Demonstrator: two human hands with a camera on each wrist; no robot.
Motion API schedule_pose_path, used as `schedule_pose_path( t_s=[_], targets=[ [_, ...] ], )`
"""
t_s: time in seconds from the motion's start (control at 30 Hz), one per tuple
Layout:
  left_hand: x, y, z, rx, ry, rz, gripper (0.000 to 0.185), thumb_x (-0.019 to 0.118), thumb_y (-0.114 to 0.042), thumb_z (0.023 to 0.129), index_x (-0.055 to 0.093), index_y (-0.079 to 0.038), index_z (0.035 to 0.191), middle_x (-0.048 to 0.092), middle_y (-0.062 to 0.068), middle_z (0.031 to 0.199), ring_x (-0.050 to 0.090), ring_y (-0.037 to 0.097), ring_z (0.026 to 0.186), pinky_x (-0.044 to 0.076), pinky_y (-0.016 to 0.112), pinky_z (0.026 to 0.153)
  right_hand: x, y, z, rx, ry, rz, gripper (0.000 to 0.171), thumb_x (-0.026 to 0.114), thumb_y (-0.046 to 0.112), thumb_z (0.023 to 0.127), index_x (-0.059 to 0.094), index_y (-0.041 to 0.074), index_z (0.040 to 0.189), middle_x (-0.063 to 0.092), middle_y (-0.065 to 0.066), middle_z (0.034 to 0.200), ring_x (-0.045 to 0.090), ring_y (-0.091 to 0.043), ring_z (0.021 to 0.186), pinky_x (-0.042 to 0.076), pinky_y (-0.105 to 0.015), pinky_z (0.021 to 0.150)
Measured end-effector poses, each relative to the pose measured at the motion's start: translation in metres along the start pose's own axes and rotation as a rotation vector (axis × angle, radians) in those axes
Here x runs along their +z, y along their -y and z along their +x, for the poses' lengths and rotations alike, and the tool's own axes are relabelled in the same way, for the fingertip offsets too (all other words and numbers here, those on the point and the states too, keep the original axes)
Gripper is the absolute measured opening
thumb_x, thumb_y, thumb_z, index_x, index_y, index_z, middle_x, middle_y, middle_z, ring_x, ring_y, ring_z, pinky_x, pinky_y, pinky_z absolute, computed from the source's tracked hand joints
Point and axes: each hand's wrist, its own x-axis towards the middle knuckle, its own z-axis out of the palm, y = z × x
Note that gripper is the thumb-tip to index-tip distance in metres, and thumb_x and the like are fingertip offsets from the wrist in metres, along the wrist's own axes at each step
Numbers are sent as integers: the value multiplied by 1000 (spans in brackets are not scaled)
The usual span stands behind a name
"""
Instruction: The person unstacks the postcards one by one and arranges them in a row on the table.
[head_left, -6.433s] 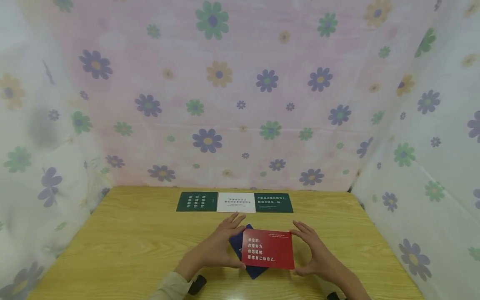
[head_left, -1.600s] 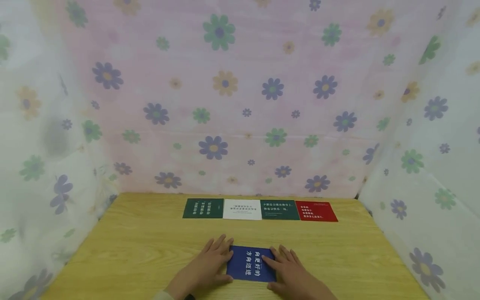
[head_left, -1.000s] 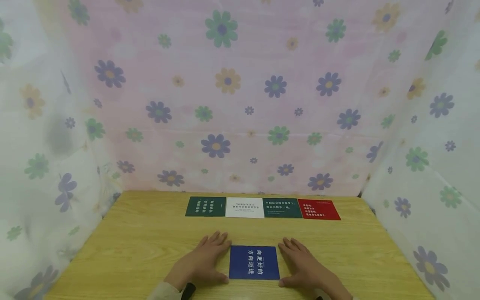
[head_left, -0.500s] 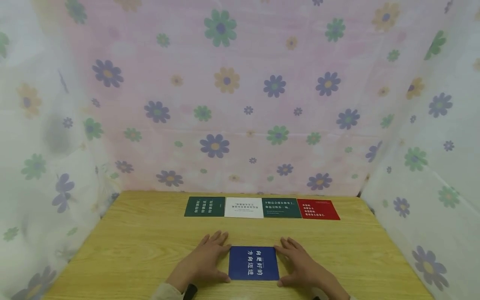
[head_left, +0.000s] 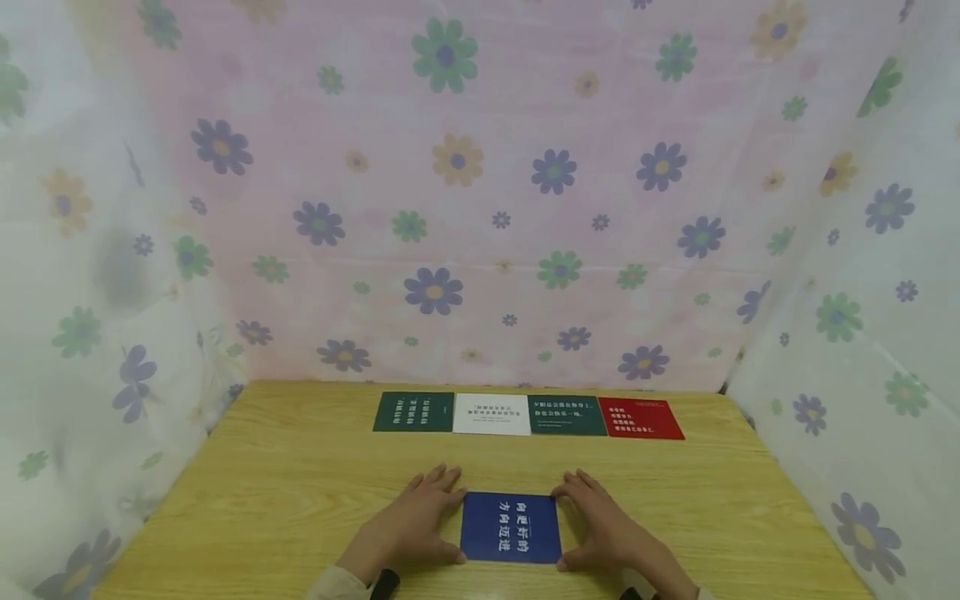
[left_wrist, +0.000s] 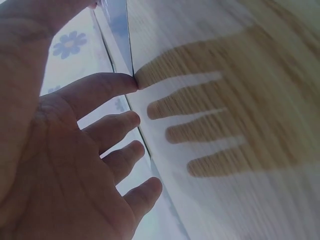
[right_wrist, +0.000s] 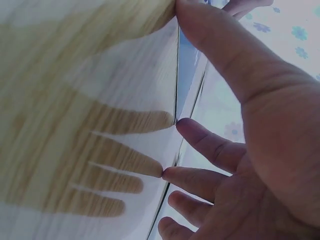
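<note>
A blue card (head_left: 511, 527) with white characters lies flat on the wooden table, near its front edge. At its left side is my left hand (head_left: 408, 527), fingers spread, with index fingertip and thumb tip right at the two left corners. My right hand (head_left: 611, 533) mirrors it at the right corners. In the left wrist view, the index finger (left_wrist: 102, 90) meets the tabletop beside the card's pale blue face (left_wrist: 118, 27). From the right wrist, the thumb (right_wrist: 220, 42) and index finger (right_wrist: 212, 145) span the card's edge, and the middle fingertip touches the table.
Toward the back of the table (head_left: 300, 467), a row holds a green card (head_left: 413, 412), a white card (head_left: 492, 414), another green card (head_left: 567, 416) and a red card (head_left: 645, 418), side by side. Flower-patterned curtains (head_left: 480, 208) enclose the back and both sides.
The red card, earlier held over the tilted blue one, now lies at the row's right end. The blue card lies straight. My fingers left its top, parted, then came back to its corners.
</note>
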Motion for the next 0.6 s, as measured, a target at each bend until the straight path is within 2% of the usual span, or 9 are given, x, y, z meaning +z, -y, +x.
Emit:
schedule_pose_path(
  t_s=[0.23, 0.43, 0.6],
  targets=[
    [1, -1, -1, -15, 14, -1, 88, 83, -57, 74, 57, -14, 146, 37, 12, 163, 27, 39, 153, 23, 60, 123, 3, 4, -2, 36, -13, 47, 77, 98, 29, 63, 57, 16, 127, 42, -28, 154, 20, -56, 148, 24, -76, 113],
    [1, 0, -3, 19, 0, -13, 94, 85, -57, 71, 55, -10, 147, 36, 11, 164, 25, 37, 154, 22, 59, 124, 3, 7, -2, 10, -41, 36, 79, 99, 28, 63, 54, 21, 128, 46, -21, 153, 24, -53, 148, 27, -75, 113],
    [3, 1, -2, 29, -8, -4, 91, 86, -58, 69, 60, -10, 142, 35, 8, 164, 23, 33, 155, 21, 56, 125, 2, 8, -3, 1, -42, 18, 81, 98, 30, 63, 56, 18, 131, 43, -22, 156, 23, -52, 149, 26, -75, 113]
  ],
)
